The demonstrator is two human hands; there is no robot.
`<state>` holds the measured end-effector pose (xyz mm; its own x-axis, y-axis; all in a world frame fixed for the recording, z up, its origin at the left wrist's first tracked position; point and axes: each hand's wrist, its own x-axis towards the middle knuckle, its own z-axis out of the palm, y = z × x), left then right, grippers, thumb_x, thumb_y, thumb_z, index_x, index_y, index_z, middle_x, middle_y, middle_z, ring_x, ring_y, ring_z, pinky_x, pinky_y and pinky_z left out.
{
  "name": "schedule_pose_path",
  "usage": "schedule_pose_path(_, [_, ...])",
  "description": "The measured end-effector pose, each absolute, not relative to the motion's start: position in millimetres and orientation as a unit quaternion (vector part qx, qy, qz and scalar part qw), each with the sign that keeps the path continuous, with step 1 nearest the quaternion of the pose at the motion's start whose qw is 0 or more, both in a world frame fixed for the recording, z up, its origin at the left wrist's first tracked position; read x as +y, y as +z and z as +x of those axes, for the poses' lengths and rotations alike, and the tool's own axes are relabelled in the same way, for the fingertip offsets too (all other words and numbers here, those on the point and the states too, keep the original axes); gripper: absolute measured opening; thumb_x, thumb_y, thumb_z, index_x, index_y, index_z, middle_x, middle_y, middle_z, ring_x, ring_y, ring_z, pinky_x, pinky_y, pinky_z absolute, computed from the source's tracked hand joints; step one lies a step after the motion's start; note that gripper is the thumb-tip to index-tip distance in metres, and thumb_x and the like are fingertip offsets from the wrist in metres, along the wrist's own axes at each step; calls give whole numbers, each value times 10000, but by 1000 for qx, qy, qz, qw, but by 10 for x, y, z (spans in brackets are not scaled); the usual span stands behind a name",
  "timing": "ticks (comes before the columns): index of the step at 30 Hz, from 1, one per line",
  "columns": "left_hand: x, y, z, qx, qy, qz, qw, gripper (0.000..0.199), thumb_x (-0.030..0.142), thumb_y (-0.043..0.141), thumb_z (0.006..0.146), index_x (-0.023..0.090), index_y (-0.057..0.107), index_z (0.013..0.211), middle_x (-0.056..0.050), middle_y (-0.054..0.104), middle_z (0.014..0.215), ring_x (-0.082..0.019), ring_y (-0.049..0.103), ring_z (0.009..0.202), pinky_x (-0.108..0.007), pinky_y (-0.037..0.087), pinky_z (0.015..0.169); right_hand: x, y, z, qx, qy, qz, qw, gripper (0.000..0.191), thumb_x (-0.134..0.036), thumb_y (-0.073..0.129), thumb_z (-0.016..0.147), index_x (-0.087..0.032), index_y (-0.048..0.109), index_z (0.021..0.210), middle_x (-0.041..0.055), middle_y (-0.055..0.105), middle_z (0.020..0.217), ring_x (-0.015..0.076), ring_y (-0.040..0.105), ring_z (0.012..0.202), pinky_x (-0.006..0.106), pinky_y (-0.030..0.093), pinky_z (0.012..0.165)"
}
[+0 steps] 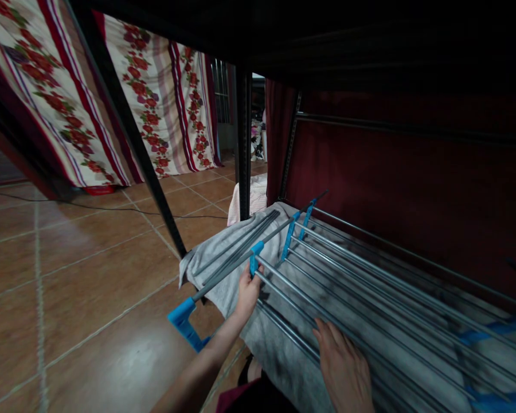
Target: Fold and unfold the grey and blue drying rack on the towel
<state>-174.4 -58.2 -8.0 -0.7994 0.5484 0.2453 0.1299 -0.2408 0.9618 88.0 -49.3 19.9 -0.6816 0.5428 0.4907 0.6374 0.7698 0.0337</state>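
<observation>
My left hand [249, 287] is closed around a blue plastic joint [254, 259] at the near left end of a metal rod rack [352, 287]. A long grey tube [227, 271] passes through the blue joints and ends at a blue bracket [187, 324] beyond the cloth's left edge. My right hand [341, 361] lies with fingers extended over the near rods, palm down. Several loose grey tubes [245, 244] rest on the grey cloth [262, 332] left of the rack. More blue parts [490, 330] show at the right, partly dark.
Black metal posts [131, 132] stand at the left and a second post [243, 143] behind the cloth. A dark red curtain [391, 172] hangs behind. Floral curtains [146, 103] and a thin cable [112, 207] on the tiled floor [103, 287] are at left.
</observation>
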Motion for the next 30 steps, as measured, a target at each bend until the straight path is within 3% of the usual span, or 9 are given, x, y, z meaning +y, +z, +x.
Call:
schedule_pose_path(19, [-545,-81,-1628,611,736,266,117,312,443,622,800,199,628,994,-35,646,914,-187,573,871,-318,448,886,-516,329,894,-918,-73,-349,171,324,-157,385,997,-182,630,1207,61,728,1131,172,708,878,289,497,732])
schedule_pose_path(30, [-520,-94,-1664,623,726,279,82,287,473,625,774,203,598,868,15,541,727,-159,495,689,-286,436,713,-634,382,852,-898,-81,-380,206,380,-151,432,982,-207,519,1347,67,680,1242,182,685,982,321,496,855])
